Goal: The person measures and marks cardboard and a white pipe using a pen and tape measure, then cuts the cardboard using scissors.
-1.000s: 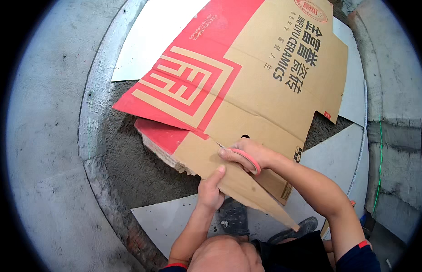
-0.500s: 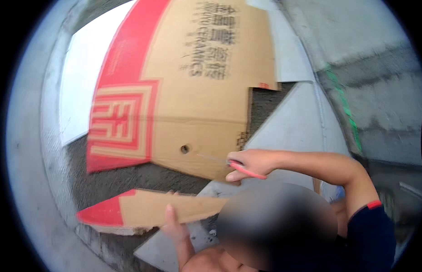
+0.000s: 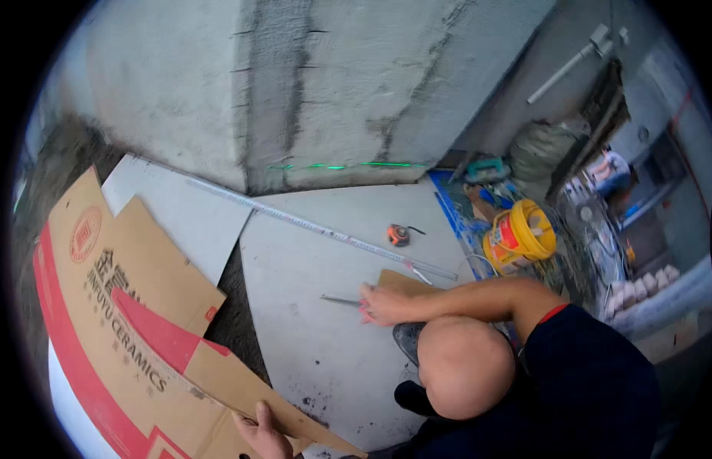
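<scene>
My left hand grips the edge of a cut cardboard strip with a red tapered end. The strip lies over a larger printed cardboard sheet, brown with a red border, at the left. Above the pale grey tile, my right hand is closed on red-handled scissors, whose thin metal blade points left. Most of the handle is hidden by the fingers. A small brown cardboard piece shows just behind that hand. My bent knee is beside my right forearm.
A long metal ruler crosses the tiles, with an orange tape measure beyond it. At the right stands a yellow bucket near bags and clutter. Dark mortar shows between tiles. A grey wall rises behind; another person is far right.
The view has swung right, bringing in the ruler, tape measure and bucket. The strip now overlaps the large sheet, still in my left hand. My right hand, with the scissors, is away from the sheet.
</scene>
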